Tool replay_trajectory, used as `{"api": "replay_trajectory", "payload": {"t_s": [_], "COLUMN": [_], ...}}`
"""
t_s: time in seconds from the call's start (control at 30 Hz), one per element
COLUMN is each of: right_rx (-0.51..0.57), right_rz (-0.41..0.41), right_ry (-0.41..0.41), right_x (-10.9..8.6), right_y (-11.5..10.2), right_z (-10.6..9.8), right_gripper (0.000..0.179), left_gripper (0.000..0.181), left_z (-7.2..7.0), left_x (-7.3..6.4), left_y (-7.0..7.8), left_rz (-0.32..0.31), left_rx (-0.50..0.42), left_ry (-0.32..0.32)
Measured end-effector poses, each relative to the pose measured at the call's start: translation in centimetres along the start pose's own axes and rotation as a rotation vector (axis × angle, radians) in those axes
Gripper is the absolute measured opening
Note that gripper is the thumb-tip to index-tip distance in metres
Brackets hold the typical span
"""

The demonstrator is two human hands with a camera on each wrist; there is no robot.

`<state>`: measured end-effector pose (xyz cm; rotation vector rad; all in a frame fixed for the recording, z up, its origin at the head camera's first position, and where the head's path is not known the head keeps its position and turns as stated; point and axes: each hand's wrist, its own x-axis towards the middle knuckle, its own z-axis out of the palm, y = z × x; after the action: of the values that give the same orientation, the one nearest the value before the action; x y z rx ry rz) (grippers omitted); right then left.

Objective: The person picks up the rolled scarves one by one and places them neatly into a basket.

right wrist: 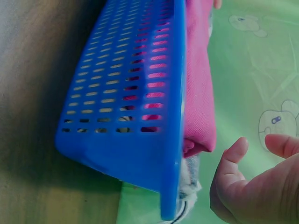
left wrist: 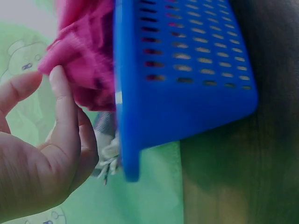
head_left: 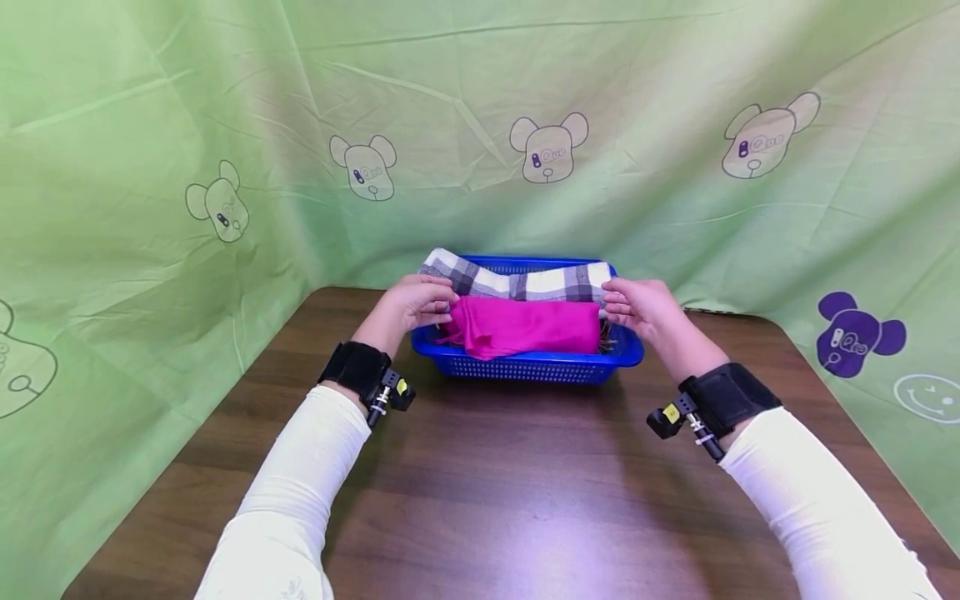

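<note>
A folded pink scarf [head_left: 534, 327] lies in the front of a blue plastic basket [head_left: 525, 369]. Behind it, a black-and-white plaid scarf [head_left: 491, 280] stretches across the basket, and some fringe shows past its end in the left wrist view. At the pink scarf's left end, my left hand [head_left: 416, 302] pinches a corner between thumb and index finger; the same hand [left wrist: 51, 154] fills the lower left of its wrist view. My right hand [head_left: 643, 307] is at the basket's right end beside the scarves. In its wrist view the thumb and fingers [right wrist: 231, 156] stand apart, holding nothing.
The basket stands near the back edge of a brown wooden table [head_left: 510, 483]. Close behind hangs a green curtain [head_left: 450, 108] printed with bear faces, which also runs along both sides. Each wrist wears a black strap with a small camera.
</note>
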<state>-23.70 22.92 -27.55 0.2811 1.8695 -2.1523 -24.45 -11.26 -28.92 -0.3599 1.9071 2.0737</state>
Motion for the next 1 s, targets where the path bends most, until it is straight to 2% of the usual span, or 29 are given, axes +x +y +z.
{"api": "replay_trajectory", "payload": {"t_s": [0.17, 0.37, 0.5, 0.63, 0.8, 0.9, 1.0], "right_rx": [-0.027, -0.056, -0.059, -0.056, -0.068, -0.076, -0.104], "right_rz": [-0.007, -0.007, -0.019, -0.029, -0.025, -0.025, -0.041], "right_ry": [-0.009, -0.02, -0.033, -0.041, -0.039, -0.035, -0.035], "right_x": [-0.3, -0.5, -0.5, -0.4, -0.4, -0.3, -0.4], "right_y": [-0.2, 0.3, 0.6, 1.0, 1.2, 1.3, 1.4], "right_z": [0.2, 0.4, 0.4, 0.4, 0.5, 0.5, 0.5], "right_gripper": [0.009, 0.014, 0.011, 0.012, 0.016, 0.016, 0.024], "left_gripper": [0.057, 0.057, 0.058, 0.057, 0.057, 0.056, 0.053], "left_z": [-0.3, -0.2, -0.1, 0.1, 0.5, 0.6, 0.6], "left_x": [-0.3, -0.3, -0.4, -0.4, -0.8, -1.1, -1.2], "left_y": [0.6, 0.3, 0.1, -0.2, -0.5, -0.6, -0.6], "left_rz": [0.012, 0.002, 0.01, 0.041, 0.067, 0.075, 0.101], "left_rx": [-0.044, -0.042, -0.039, 0.004, 0.104, 0.122, 0.134], "left_ry": [0.003, -0.016, -0.028, -0.032, -0.052, -0.059, -0.057]}}
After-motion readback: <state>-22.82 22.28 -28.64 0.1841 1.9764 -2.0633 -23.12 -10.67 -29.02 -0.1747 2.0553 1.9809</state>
